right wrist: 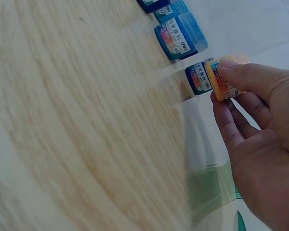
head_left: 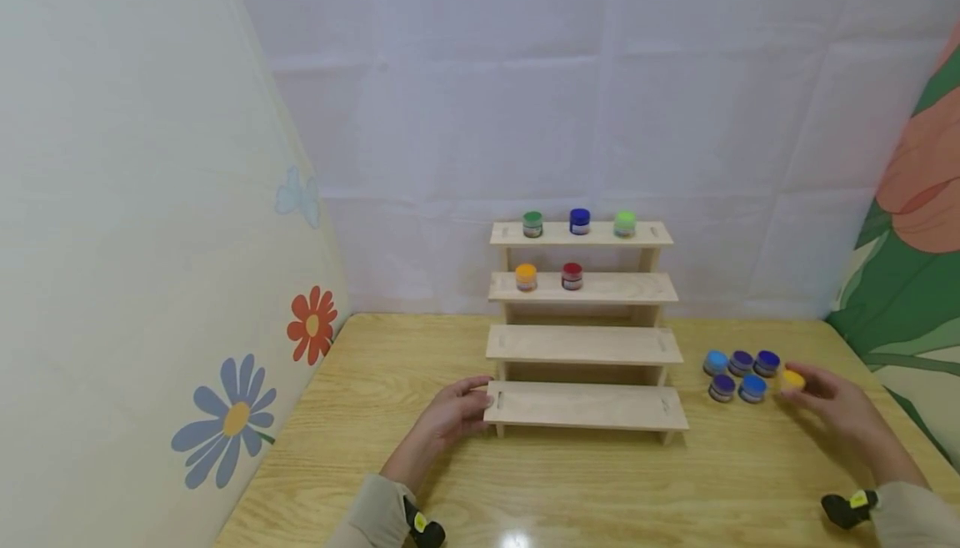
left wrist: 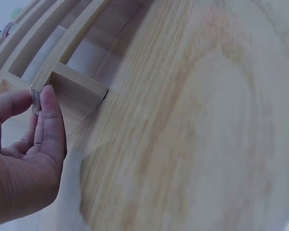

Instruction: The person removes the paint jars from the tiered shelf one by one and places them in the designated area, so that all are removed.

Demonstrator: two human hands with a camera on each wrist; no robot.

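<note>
A light wooden stepped rack (head_left: 585,405) with several tiers stands on the table. My left hand (head_left: 452,414) pinches the left end of its lowest board between thumb and fingers, seen close in the left wrist view. At the right, my right hand (head_left: 840,402) holds a small yellow paint jar (right wrist: 222,82) by its sides, thumb on one side and fingers on the other. Close beside that jar is a group of blue and purple jars, among them a blue jar (head_left: 753,388), a dark blue jar (head_left: 767,363) and a light blue jar (head_left: 716,363).
On the top tier stand a green jar (head_left: 532,224), a blue jar (head_left: 580,221) and a light green jar (head_left: 625,224). The tier below bears an orange-yellow jar (head_left: 526,278) and a red jar (head_left: 572,276). A white cloth (head_left: 480,131) hangs behind the wooden table (head_left: 600,490).
</note>
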